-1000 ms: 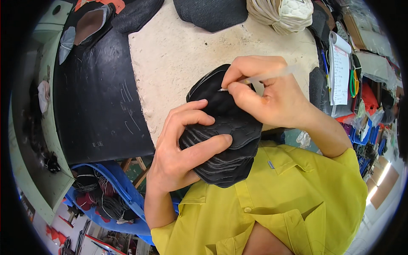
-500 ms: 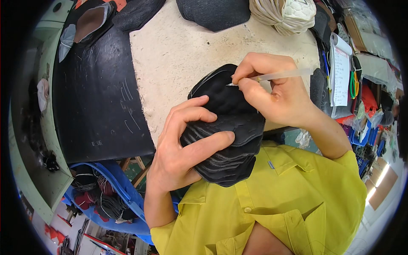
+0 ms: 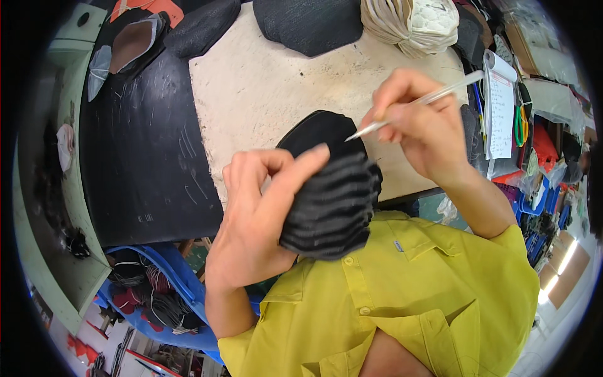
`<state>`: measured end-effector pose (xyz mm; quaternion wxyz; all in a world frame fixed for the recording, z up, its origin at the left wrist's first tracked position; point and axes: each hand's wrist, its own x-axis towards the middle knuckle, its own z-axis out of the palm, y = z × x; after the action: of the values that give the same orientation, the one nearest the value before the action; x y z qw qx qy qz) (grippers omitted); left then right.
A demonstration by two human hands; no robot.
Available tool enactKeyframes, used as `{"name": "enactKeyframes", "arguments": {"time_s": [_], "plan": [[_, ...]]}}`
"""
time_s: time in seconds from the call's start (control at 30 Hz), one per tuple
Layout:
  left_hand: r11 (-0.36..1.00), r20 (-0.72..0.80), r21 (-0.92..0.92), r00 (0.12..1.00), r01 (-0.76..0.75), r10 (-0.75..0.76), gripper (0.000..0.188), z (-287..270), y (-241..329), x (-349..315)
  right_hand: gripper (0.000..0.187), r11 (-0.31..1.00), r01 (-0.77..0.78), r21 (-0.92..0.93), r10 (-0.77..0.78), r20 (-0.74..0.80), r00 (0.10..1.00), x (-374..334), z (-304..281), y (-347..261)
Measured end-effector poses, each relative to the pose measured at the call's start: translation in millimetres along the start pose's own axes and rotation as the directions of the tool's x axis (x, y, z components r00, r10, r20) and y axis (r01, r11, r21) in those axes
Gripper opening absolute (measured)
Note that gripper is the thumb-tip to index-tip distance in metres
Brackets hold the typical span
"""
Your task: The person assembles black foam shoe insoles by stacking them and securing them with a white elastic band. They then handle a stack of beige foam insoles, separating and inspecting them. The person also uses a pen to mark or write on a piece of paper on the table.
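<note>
Pale and scuffed, the counter fills the middle, with a black mat at 9 o'clock and a blue tub at 8 o'clock. Near the centre, at the counter's near edge and in front of the yellow shirt, is a stack of black pieces. From its 9 o'clock side the left hand grasps it, thumb reaching over the upper face, seemingly to keep the layers together while their edges step down toward 6 o'clock and the 12 o'clock end lies exposed. At 2 o'clock from the stack, the right hand pinches a translucent pen, slanted so its tip points at that end; I cannot tell whether the 2 touch. A notepad and scissors sit at 2 o'clock, probably for easy reach; a cream bundle at 1 o'clock seems set back, out of the hands' way.
</note>
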<state>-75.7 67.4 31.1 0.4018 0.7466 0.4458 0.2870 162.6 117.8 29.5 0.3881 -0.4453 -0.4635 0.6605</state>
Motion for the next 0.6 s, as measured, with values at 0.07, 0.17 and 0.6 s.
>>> {"name": "enactKeyframes", "arguments": {"time_s": [0.07, 0.17, 0.6], "plan": [[0.995, 0.108, 0.07, 0.992, -0.073, 0.065, 0.063, -7, -5, -5, 0.01, 0.988, -0.015, -0.152, 0.022, 0.045, 0.999, 3, 6, 8], [0.987, 0.036, -0.099, 0.991, -0.128, 0.133, 0.057, 2, -12, -8, 0.009, 0.897, 0.086, -0.434, -0.023, 0.15, 0.988, 3, 12, 14], [0.976, 0.039, -0.205, 0.995, -0.078, 0.088, 0.059, 6, -16, -10, 0.008, 0.811, 0.14, -0.568, -0.051, 0.17, 0.984, 6, 13, 14]]}}
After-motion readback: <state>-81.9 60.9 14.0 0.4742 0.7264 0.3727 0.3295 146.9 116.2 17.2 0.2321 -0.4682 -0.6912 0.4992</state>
